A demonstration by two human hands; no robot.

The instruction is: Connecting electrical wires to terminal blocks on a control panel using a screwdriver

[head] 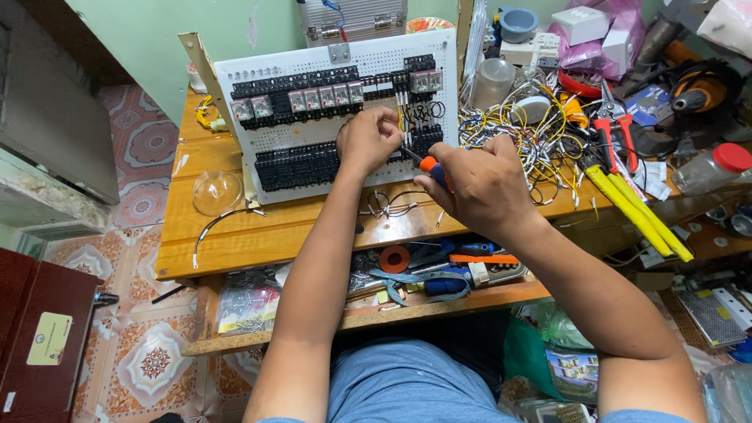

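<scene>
Two bare forearms come up from the bottom edge, uncovered from elbow to wrist — no watch, band, ring or glove shows on the left hand (368, 139) or the right hand (482, 184). A sliver of light blue sleeve shows at each upper arm, by the bottom edge. Between the arms lies the lap — blue-grey cloth, plain and lightly creased.

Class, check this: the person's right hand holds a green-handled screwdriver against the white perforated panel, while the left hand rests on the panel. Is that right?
Not quite. The head view shows the screwdriver in the right hand has an orange handle, not green. The rest holds: its tip meets the white perforated panel, and the left hand rests on it.
</scene>
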